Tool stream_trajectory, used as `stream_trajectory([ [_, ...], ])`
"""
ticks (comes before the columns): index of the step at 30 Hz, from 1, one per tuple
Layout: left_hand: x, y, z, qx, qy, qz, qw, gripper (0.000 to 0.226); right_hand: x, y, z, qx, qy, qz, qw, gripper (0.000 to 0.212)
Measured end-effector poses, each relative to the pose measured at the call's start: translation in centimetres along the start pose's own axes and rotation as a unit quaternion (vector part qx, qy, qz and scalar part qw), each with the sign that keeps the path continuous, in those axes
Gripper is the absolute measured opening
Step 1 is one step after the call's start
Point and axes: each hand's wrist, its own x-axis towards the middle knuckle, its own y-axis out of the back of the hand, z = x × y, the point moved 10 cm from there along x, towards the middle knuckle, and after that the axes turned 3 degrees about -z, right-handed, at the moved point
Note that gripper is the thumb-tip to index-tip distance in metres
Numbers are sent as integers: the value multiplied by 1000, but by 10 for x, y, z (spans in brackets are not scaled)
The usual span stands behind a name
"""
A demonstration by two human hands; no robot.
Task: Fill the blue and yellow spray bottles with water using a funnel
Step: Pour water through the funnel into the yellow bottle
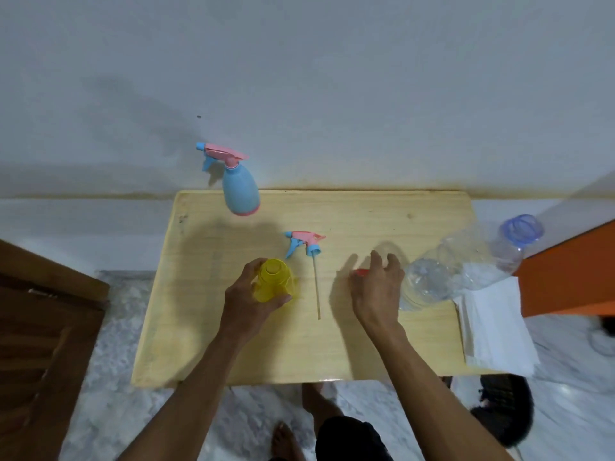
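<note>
My left hand (248,302) grips the yellow spray bottle (274,279), which stands upright on the wooden table (366,214) with its neck open. Its pink and blue spray head (304,242) lies just to the right, its dip tube pointing toward me. My right hand (374,287) hovers over a red funnel (361,272), fingers curled around it; only a sliver of red shows, so I cannot tell if it is gripped. The blue spray bottle (240,184) stands capped at the table's far left edge. A large clear water bottle (466,261) with a blue cap stands right of my hand.
A stack of white paper napkins (496,331) lies at the table's right edge. A wall runs along the far side. A brown wooden door (40,344) is at the left, an orange surface (572,271) at the right. My bare feet (309,417) show below the table.
</note>
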Motion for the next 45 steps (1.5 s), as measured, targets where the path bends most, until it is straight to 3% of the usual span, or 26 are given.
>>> stream_trajectory([
  [6, 1, -4, 2, 0, -13, -4, 1000, 73, -12, -13, 21, -92, -8, -9, 996, 43],
  [10, -1, -4, 6, 4, -28, -9, 1000, 75, -13, -23, 27, -50, -23, -10, 998, 33],
  [15, -1, -4, 4, 2, -24, -11, 1000, 76, -9, -31, 29, 28, -19, -13, 999, 36],
  [18, -2, -5, 5, -2, -17, -13, 1000, 74, -11, -15, 14, 61, 17, -9, 998, 23],
  [22, -3, -5, 7, 1, -13, -10, 1000, 73, -28, 35, -47, 164, 130, 29, 977, 25],
  [27, -3, -3, 8, 9, -14, -3, 1000, 76, -47, 59, -110, 231, 213, -15, 949, 19],
  [31, -4, -2, 12, 15, -16, -4, 1000, 77, -46, 40, -121, 223, 234, -56, 945, 19],
  [45, -7, 2, 16, 34, 4, -5, 999, 74, -57, 15, -125, 140, 311, -69, 938, 27],
])
